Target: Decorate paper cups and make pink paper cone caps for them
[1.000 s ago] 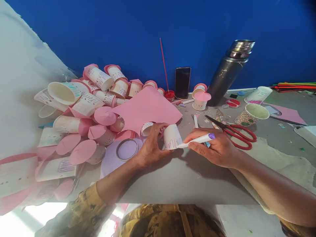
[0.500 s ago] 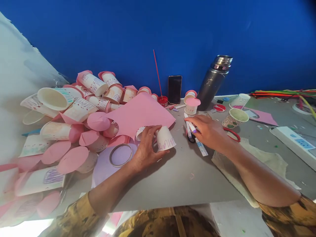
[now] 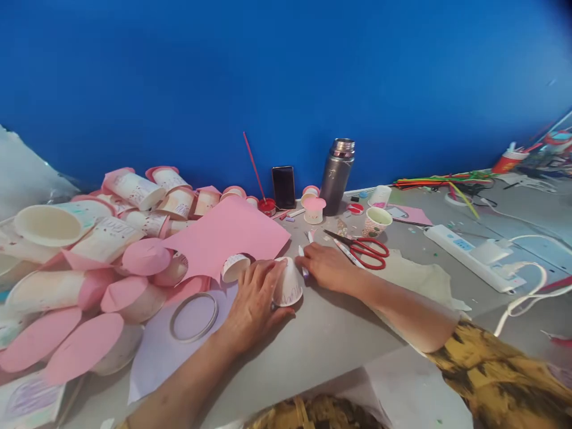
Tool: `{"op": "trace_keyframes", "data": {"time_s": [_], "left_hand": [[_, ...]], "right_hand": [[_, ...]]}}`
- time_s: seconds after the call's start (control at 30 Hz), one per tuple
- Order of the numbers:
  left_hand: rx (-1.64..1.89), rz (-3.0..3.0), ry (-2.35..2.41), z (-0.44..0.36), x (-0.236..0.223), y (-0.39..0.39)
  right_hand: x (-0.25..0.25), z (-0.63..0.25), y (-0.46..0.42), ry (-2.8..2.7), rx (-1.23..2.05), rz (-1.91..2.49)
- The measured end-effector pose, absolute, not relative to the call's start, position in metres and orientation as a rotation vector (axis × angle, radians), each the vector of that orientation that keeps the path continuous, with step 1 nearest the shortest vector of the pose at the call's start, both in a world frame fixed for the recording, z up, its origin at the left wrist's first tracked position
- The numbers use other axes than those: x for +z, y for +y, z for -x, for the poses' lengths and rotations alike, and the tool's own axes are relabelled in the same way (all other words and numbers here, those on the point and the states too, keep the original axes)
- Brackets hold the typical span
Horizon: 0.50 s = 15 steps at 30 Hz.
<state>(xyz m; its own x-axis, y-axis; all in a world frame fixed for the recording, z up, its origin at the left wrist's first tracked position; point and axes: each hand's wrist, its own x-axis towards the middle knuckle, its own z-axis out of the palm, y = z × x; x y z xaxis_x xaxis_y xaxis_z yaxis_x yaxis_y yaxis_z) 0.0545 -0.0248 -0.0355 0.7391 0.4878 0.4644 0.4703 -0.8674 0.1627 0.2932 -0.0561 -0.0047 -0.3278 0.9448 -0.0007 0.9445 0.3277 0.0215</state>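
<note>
Near the centre of the frame, the left hand (image 3: 254, 298) was curved around the left side of a white paper cup (image 3: 289, 287), which was mouth downward with purple marks near its rim; whether it touched the table (image 3: 322, 339) could not be told. Just right of it, the right hand (image 3: 328, 266) held a white marker (image 3: 301, 253) in bent fingers. Red-handled scissors (image 3: 373, 253) lay right of centre, near a patterned cup (image 3: 376, 225). Pink paper (image 3: 232, 232) spread left of centre, above lilac paper (image 3: 154, 363) bearing a ring (image 3: 172, 325), and decorated cups (image 3: 107, 239) were heaped at the left.
</note>
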Motion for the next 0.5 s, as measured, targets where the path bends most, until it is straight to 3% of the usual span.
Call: {"op": "trace_keyframes", "data": {"time_s": [0.3, 0.5], "left_hand": [[0.719, -2.902, 0.610, -0.048, -0.026, -0.022], [0.844, -2.977, 0.568, -0.046, -0.037, -0.016]], "right_hand": [[0.043, -0.350, -0.052, 2.348, 0.105, -2.371], [0.026, -0.378, -0.078, 2.243, -0.010, -2.417]]}}
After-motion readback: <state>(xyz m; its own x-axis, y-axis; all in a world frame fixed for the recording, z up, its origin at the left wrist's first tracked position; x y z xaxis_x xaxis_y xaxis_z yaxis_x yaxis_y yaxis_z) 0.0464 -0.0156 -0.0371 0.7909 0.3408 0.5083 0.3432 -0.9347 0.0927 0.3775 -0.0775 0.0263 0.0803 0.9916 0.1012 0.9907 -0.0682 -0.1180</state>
